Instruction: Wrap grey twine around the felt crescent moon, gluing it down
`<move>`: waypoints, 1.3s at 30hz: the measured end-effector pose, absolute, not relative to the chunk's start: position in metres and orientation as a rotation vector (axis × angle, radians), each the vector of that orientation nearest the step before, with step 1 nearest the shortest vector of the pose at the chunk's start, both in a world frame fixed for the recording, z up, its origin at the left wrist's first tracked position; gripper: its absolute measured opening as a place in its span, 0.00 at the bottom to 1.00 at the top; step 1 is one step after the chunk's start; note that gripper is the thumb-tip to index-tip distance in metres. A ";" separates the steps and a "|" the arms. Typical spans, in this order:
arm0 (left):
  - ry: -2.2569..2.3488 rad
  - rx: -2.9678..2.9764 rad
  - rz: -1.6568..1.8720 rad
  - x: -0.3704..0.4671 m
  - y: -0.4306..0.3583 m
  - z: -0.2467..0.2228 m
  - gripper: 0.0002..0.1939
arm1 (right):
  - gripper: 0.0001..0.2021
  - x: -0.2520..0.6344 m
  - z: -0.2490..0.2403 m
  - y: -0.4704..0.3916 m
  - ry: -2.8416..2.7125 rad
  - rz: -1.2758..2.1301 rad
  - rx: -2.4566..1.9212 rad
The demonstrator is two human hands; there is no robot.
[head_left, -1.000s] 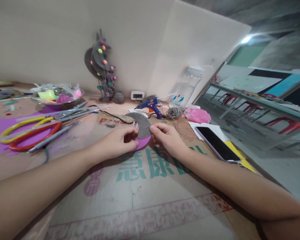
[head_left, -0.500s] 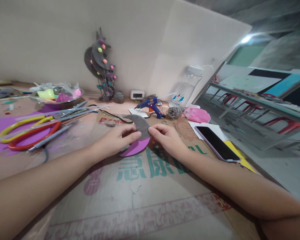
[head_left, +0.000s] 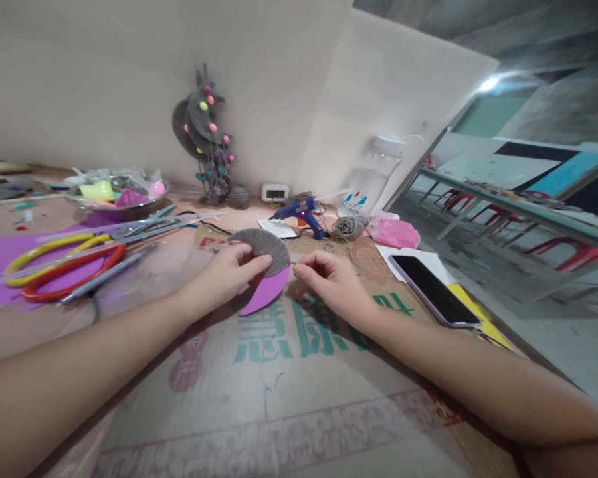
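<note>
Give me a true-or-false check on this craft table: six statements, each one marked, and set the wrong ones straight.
1. The left hand holds the crescent. True.
2. The crescent's lower part is bright green. False: it is purple.
3. A short strand of yarn shows between the crescent and the right hand. True.
4. The right hand grips the glue gun. False: the glue gun is beyond both hands, touched by neither.
5. The phone has a dark screen. True.
6. Both handles of the scissors are blue. False: one is yellow, the other red.
</note>
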State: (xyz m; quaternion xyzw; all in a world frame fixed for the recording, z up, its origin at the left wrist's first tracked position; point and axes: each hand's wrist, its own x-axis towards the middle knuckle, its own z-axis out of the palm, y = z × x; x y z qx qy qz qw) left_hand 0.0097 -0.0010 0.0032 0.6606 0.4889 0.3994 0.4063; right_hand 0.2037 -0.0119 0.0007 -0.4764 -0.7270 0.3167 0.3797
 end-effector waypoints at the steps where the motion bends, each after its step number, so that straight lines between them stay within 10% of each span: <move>1: 1.241 1.670 1.012 0.010 -0.001 0.004 0.15 | 0.11 0.203 0.002 -0.013 -1.907 0.803 -1.227; 39: 1.187 1.639 0.943 0.008 0.001 -0.005 0.16 | 0.19 0.205 0.000 -0.008 -1.946 0.897 -1.250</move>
